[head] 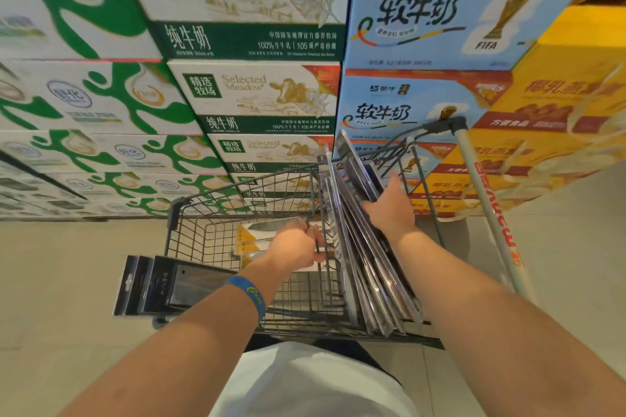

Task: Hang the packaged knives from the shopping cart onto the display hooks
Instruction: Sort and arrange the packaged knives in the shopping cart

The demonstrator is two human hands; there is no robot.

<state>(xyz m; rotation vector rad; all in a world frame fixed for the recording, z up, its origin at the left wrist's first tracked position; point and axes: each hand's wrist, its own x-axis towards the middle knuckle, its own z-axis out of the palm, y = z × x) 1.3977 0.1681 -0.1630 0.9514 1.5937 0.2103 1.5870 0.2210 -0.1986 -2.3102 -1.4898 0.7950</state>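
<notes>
A wire shopping cart [210,210] stands in front of me. Several flat packaged knives [364,267] lean upright in its right part, against a wire divider. My left hand [298,245], with a blue wristband on the arm, grips the wire divider in the cart's middle. My right hand [389,205] reaches into the leaning stack and closes on a dark packaged knife [359,169] near its top. Three more dark knife packages [152,284] stick out over the cart's near left corner. A yellow-labelled package [247,240] lies on the cart's floor.
Stacked milk cartons fill the wall ahead: green and white ones [244,91] at left and centre, blue ones [406,105] to the right, yellow boxes [542,132] at far right. The cart's white handle bar [491,220] runs along its right side. Pale floor [67,264] surrounds the cart.
</notes>
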